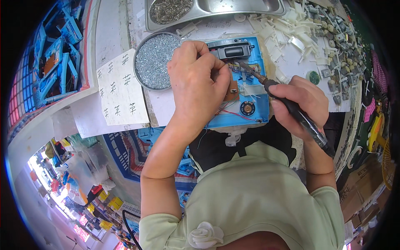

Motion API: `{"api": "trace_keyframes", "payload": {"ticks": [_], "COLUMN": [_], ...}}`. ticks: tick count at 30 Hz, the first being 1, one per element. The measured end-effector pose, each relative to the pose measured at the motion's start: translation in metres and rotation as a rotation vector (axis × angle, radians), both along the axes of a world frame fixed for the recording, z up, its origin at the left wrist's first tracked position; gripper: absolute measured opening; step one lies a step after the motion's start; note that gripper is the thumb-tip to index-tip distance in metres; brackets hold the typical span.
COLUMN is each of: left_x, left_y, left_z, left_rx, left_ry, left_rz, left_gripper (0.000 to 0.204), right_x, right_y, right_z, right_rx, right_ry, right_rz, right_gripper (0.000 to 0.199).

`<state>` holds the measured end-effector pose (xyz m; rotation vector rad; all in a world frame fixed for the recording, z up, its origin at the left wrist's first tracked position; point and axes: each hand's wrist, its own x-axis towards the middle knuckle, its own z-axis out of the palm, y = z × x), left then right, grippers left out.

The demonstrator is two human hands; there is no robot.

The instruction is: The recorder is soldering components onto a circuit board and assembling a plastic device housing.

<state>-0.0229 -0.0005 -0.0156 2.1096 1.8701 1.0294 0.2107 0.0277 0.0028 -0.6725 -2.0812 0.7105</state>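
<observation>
Left hand: the left hand point(196, 77) sits at centre frame, curled over the left half of the blue plastic housing point(258, 106), fingers bent and pinched narrow near the black module point(233, 51) at the housing's top edge; what the fingertips grip is too small to tell.
Right hand: the right hand point(302, 104), right of centre, is wrapped around the dark handle of a soldering iron point(287, 102), held like a pen.
Soldering iron: it slants from lower right up to upper left, its tip over the wiring inside the housing, just below the black module.
Blue plastic housing: it lies open and flat on the table point(166, 108) at centre frame, directly in front of the person (inside show a small round speaker point(247, 108), a brown circuit board point(231, 89) and thin red wires point(231, 111)).
Round tin: a round tin of small silver screws point(152, 60) stands just left of the left hand, upper centre.
Steel tray: a steel tray point(216, 10) with more small metal parts lies along the top edge.
White plastic parts: a loose heap of white plastic parts point(291, 25) covers the upper right.
Paper sheet: a white paper sheet point(121, 89) with handwritten marks lies left of the tin.
</observation>
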Motion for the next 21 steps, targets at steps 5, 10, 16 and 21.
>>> {"api": "trace_keyframes", "payload": {"ticks": [5,10,16,21], "left_x": [0.0011,0.0021,0.0028,0.005], "left_y": [0.0002,-0.0002,0.0004,-0.0008], "left_z": [0.0001,-0.0017,-0.0037,-0.0032], "left_rx": [-0.017,-0.009,0.014,-0.007], "left_ry": [-0.027,-0.054,-0.051,-0.037], "left_rz": [0.012,0.022,0.022,0.05], "left_gripper": [0.013,0.013,0.014,0.013], "right_x": [-0.0055,-0.0079,-0.0087,-0.0079], "right_y": [0.0018,0.0028,0.0028,0.0032], "right_z": [-0.0008,-0.0009,-0.0012,-0.0002], "right_rx": [-0.009,0.003,0.006,-0.016], "right_ry": [0.001,0.0,0.018,0.006], "right_rz": [0.004,0.012,0.018,0.026], "right_gripper": [0.026,0.026,0.027,0.028]}}
